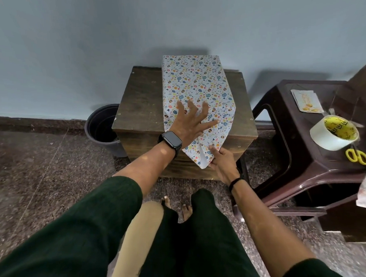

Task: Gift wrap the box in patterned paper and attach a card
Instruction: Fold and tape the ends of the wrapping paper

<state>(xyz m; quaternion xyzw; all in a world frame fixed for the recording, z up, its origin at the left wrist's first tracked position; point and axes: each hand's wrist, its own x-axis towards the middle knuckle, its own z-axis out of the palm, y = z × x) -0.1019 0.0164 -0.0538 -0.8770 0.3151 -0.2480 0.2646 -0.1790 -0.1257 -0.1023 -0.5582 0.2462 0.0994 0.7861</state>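
White paper (pixel 196 84) with little coloured dots and eggs covers the box, and the left hand (pixel 190 122) lies flat on top of it with its fingers spread wide and straight. That hand holds nothing; it just presses down. A dark watch (pixel 171 141) sits on its wrist. The right hand (pixel 221 161) is nearer the person, at the pointed flap (pixel 202 152) of paper that hangs over the front edge. Its thumb and fingers pinch that flap at the tip. A thin black band (pixel 236 181) goes round the right wrist.

The wrapped box stands on a brown wooden table (pixel 142 106), toward the right side of its top, and its far end is close to the pale blue wall (pixel 109 36). A black bucket (pixel 102 125) stands on the floor just beside the table, on the left. On the right is a dark plastic stool (pixel 301 153). On it lie a card (pixel 306 101), a roll of tape (pixel 333 133) and yellow scissors (pixel 357 156). The tape is between the card and the scissors.
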